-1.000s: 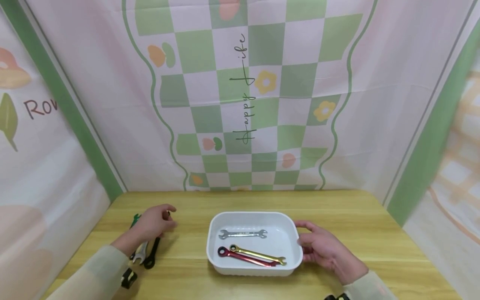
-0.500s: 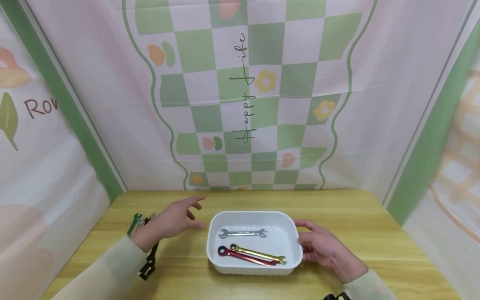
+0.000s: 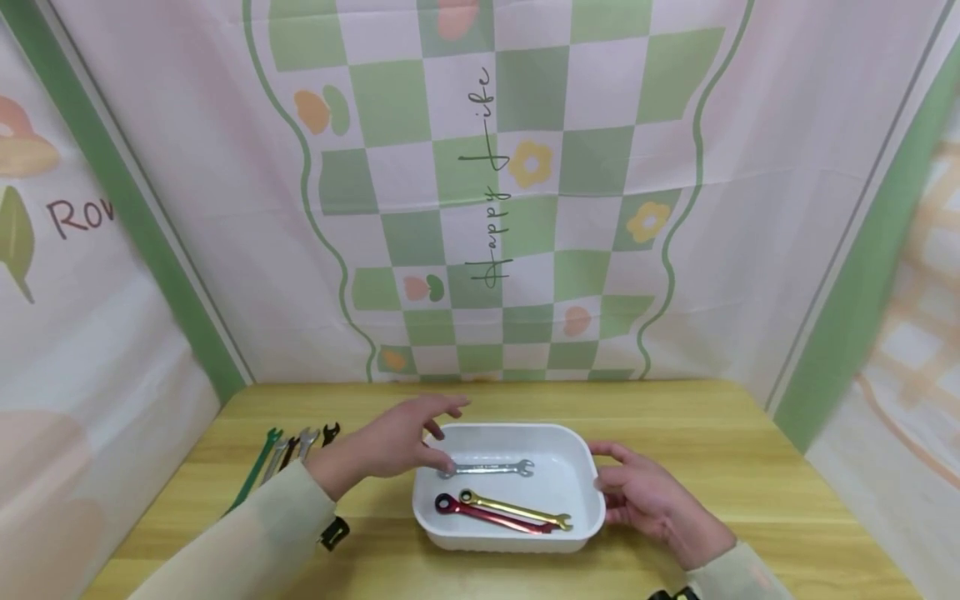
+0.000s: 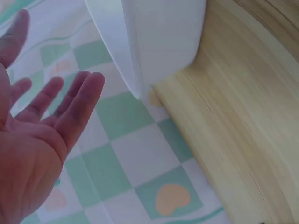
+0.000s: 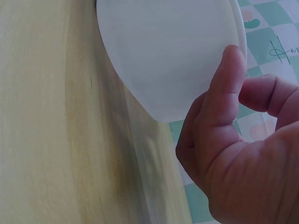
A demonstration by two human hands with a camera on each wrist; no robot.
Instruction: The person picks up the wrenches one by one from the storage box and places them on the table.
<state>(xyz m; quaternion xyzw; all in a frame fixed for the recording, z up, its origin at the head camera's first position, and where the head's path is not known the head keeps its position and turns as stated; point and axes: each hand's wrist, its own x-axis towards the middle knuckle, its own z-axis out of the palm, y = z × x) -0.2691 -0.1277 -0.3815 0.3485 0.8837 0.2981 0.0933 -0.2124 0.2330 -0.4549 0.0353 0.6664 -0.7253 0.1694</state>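
Note:
A white plastic tub [image 3: 506, 542] stands on the table with a silver open-ended wrench [image 3: 491, 469], a gold wrench [image 3: 517, 507] and a red wrench [image 3: 487, 515] lying in it. Over its left rear corner reaches my left hand [image 3: 401, 442], fingers spread and holding nothing. In this view its thumb overlaps the left end of the silver wrench. The left wrist view shows the palm bare beside the tub wall. My right hand [image 3: 648, 496] grips the tub's right end, fingertips at the rim and bent fingers against the outer wall [image 5: 173, 60].
On the left of the wooden table [image 3: 712, 425] several wrenches lie side by side, among them a green one [image 3: 258, 462] and a black one [image 3: 330, 433], partly covered by the left sleeve. A checkered curtain [image 3: 532, 325] hangs behind the table.
My left hand has moved right, from above the row of wrenches to the tub's left rear corner, uncovering more wrenches. The right hand and the tub have stayed put.

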